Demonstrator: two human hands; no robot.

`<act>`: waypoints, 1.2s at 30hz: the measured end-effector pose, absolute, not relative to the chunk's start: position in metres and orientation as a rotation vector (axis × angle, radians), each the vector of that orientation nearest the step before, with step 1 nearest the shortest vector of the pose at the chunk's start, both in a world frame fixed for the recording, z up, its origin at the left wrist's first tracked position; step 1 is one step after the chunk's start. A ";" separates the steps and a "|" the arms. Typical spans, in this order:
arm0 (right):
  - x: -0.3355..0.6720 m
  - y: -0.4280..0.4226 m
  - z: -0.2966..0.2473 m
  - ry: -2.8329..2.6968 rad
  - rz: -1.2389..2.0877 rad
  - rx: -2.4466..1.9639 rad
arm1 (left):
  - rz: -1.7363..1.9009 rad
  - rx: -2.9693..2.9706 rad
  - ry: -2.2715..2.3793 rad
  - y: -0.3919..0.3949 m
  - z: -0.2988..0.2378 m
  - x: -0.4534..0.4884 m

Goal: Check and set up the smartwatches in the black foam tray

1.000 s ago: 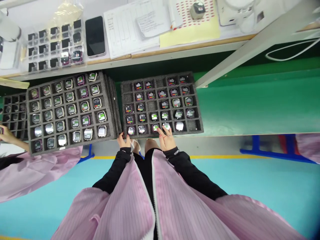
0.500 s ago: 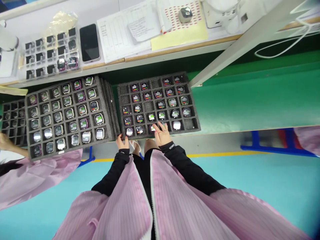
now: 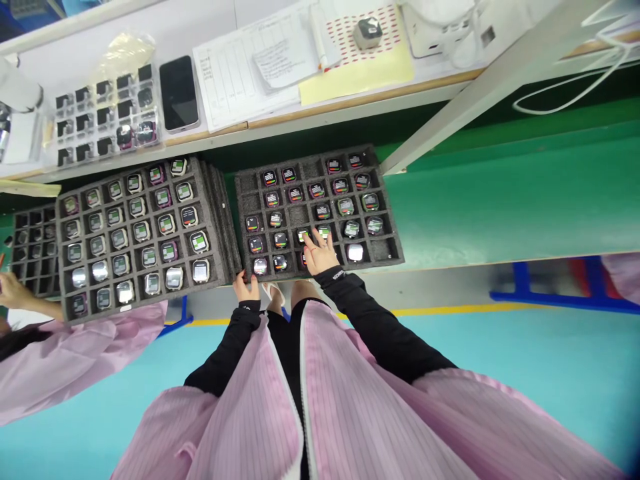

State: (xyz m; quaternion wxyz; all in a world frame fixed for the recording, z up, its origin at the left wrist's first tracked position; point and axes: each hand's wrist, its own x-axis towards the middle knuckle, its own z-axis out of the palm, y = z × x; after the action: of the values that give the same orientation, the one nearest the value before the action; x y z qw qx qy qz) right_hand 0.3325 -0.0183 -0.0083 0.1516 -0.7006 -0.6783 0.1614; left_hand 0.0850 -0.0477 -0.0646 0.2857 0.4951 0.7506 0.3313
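A dark foam tray [image 3: 393, 250] with several small square-screen devices in its cells lies on the green belt in front of me. My right hand [image 3: 319, 252] lies over the tray's near rows, fingers spread, fingertips on a lit device [image 3: 303, 235]. My left hand [image 3: 245, 287] grips the tray's near left corner, fingers curled over the edge next to a silver-faced device [image 3: 260, 266]. Black sleeves and a pink striped coat cover my arms.
A second, fuller foam tray [image 3: 220, 220] sits on a stack to the left. A co-worker's hand [image 3: 13, 292] and pink sleeve show at far left. The shelf above holds a phone [image 3: 179, 93], papers [image 3: 250, 67] and a clear parts box [image 3: 107, 117]. A grey post [image 3: 480, 87] slants at right.
My right hand has slid up and left across the tray, from the front row to the row behind it. My left hand stays on the tray's corner.
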 end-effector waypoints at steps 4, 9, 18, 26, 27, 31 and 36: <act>0.353 -0.028 -0.011 -1.813 0.397 -2.048 | 0.885 1.368 2.022 -0.047 -0.066 0.085; 0.371 -0.035 -0.018 -1.688 0.393 -2.077 | 0.881 1.468 2.011 -0.049 -0.061 0.085; 0.366 -0.022 -0.015 -1.763 0.394 -2.089 | 0.877 1.567 2.023 -0.047 -0.063 0.084; 0.377 -0.051 -0.009 -1.684 0.356 -2.076 | 0.869 1.588 2.023 -0.047 -0.063 0.083; 0.377 -0.058 -0.008 -1.684 0.363 -2.067 | 0.867 1.588 2.022 -0.047 -0.062 0.083; 0.372 -0.082 -0.010 -1.672 0.385 -2.050 | 0.857 1.585 2.021 -0.045 -0.061 0.084; 0.360 -0.093 -0.011 -1.653 0.373 -2.041 | 0.853 1.591 2.035 -0.043 -0.058 0.085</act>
State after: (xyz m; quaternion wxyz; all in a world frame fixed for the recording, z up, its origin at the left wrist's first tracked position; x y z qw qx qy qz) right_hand 0.3598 -0.0928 -0.0110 0.2419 -0.7465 -0.6046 0.1363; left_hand 0.0850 -0.0431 -0.0578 0.2090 0.5720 0.7316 0.3065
